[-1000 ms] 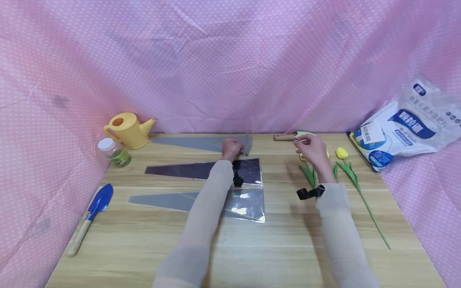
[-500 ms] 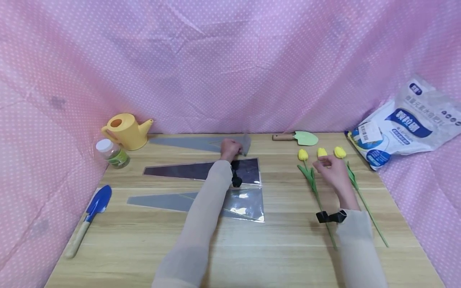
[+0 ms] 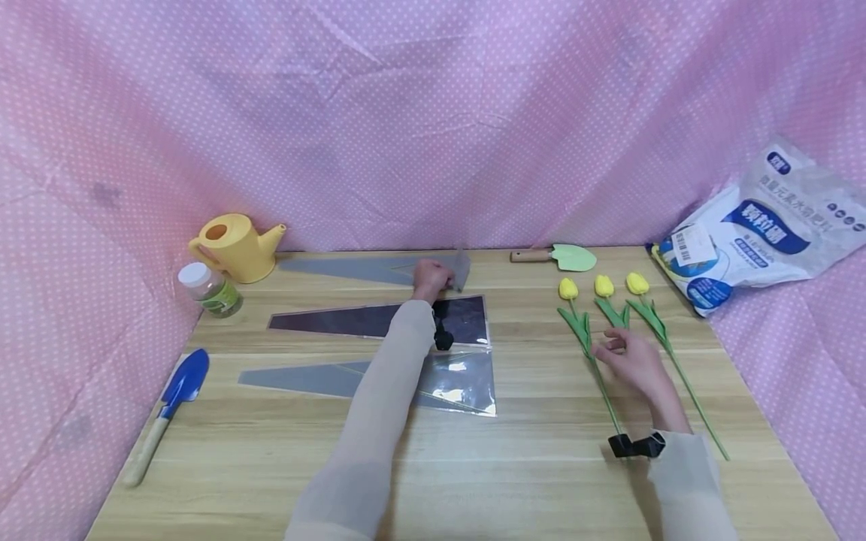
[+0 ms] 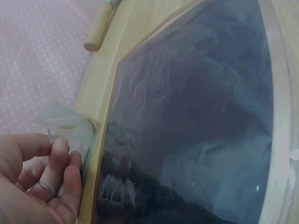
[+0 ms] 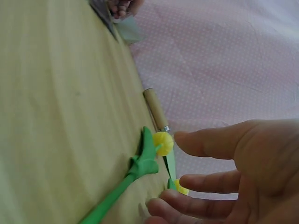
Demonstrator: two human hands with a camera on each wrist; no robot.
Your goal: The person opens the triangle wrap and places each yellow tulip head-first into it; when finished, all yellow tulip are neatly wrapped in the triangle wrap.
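Observation:
My left hand (image 3: 431,279) pinches the open end of the farthest grey tapered bouquet sleeve (image 3: 338,267). In the left wrist view, its clear plastic corner (image 4: 67,119) stands up from the table between thumb and fingers. My right hand (image 3: 632,361) hovers over the stem of the middle yellow tulip (image 3: 604,286), thumb and fingers parted and relaxed. Part of that stem is hidden behind the hand. The left yellow tulip (image 3: 568,289) and right yellow tulip (image 3: 637,283) lie on either side. Green leaves and a yellow head (image 5: 163,143) show before the fingers in the right wrist view.
A dark sleeve (image 3: 338,321) and another grey sleeve (image 3: 291,377) lie nearer. At left are a yellow watering can (image 3: 233,244), a white-lidded jar (image 3: 219,297) and a blue trowel (image 3: 188,376). A green trowel (image 3: 573,258) and a fertilizer bag (image 3: 764,233) sit toward the back.
My right hand has moved right and toward me, from beside the green trowel to over the middle tulip's stem, uncovering the tulip heads and trowel. My left hand stays at the sleeve.

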